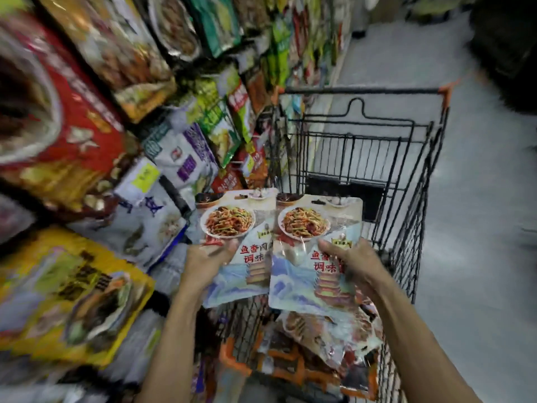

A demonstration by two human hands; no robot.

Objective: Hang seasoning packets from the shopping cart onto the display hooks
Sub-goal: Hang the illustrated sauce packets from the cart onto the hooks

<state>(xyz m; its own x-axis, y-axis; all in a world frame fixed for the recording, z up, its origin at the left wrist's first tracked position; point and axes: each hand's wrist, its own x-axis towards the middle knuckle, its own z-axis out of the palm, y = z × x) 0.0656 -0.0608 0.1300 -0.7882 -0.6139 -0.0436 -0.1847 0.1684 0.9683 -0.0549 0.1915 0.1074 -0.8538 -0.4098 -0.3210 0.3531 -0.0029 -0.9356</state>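
I hold two matching seasoning packets side by side above the black wire shopping cart. Each shows a plate of shredded stir-fry and a pagoda drawing. My left hand grips the left seasoning packet at its lower left edge. My right hand grips the right seasoning packet at its right side, thumb across the front. The right packet overlaps the left one slightly. More packets lie piled in the near end of the cart. Display racks of hanging packets fill the left side; their hooks are hidden.
The cart stands close against the display on its left, with orange corner caps. Grey floor of the aisle stretches to the right and ahead. Large red and yellow bags hang blurred at the near left.
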